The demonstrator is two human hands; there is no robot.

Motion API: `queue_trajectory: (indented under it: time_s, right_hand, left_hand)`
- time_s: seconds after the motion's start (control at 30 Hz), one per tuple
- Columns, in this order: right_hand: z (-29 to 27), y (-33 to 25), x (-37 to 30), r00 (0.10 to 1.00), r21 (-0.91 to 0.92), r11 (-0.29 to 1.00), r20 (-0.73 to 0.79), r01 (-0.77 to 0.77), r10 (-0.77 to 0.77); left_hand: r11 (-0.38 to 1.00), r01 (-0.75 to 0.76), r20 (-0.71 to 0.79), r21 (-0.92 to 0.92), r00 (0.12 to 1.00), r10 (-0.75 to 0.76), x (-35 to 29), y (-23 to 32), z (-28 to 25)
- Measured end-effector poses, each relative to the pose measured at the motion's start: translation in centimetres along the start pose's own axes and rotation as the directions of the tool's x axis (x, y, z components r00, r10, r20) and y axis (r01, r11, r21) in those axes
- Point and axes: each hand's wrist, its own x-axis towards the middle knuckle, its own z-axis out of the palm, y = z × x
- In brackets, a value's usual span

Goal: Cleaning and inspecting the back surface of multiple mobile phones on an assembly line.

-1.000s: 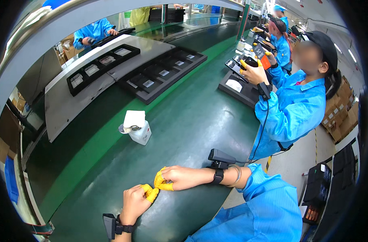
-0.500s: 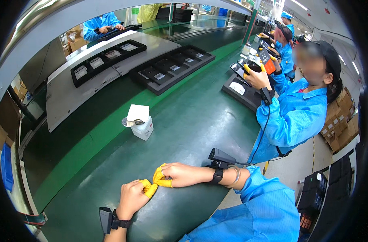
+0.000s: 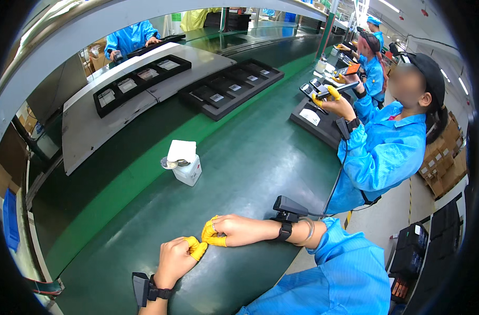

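My left hand [image 3: 179, 257] and my right hand [image 3: 226, 230] rest over the green work surface [image 3: 119, 265], nearly meeting at the fingertips. Yellow finger cots cover the fingers of both. Each hand is curled closed, and no object shows in either one. Black straps with small dark devices sit on both wrists. Beyond them stands a small white bottle [image 3: 188, 172], the thing nearest my hands, with a folded white cloth [image 3: 182, 151] and a small round metal piece on top.
A black tray [image 3: 213, 113] with dark devices lies farther off; another black tray [image 3: 100, 105] sits on a grey panel [image 3: 79, 147]. At right, a co-worker [image 3: 386, 142] holds a dark flat device [image 3: 338, 90] and an orange-faced box [image 3: 350, 69] above a black foam tray [image 3: 323, 128].
My hands keep their pose. The co-worker on the right has lowered and tilted the device and box. The nearer device tray has shifted slightly right. Across the line, another worker's hands have moved apart.
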Motion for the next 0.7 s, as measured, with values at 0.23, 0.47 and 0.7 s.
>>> queue_trajectory:
  time_s: [0.23,0.47,0.7]
  right_hand:
    - [0.06,-0.2,0.16,1.0,0.027,1.0,-0.003,0.011,-0.011]
    - [0.37,0.24,0.14,1.0,0.018,1.0,-0.013,0.002,-0.002]
    - [0.75,0.62,0.05,0.995,0.055,0.996,-0.077,0.069,-0.065]
  left_hand:
    - [1.0,0.002,0.002,0.006,1.0,-0.002,-0.13,0.04,-0.28]
    - [1.0,-0.018,-0.001,0.0,1.0,0.018,-0.13,-0.06,-0.09]
    - [1.0,-0.013,-0.007,0.022,1.0,0.013,-0.14,-0.01,0.02]
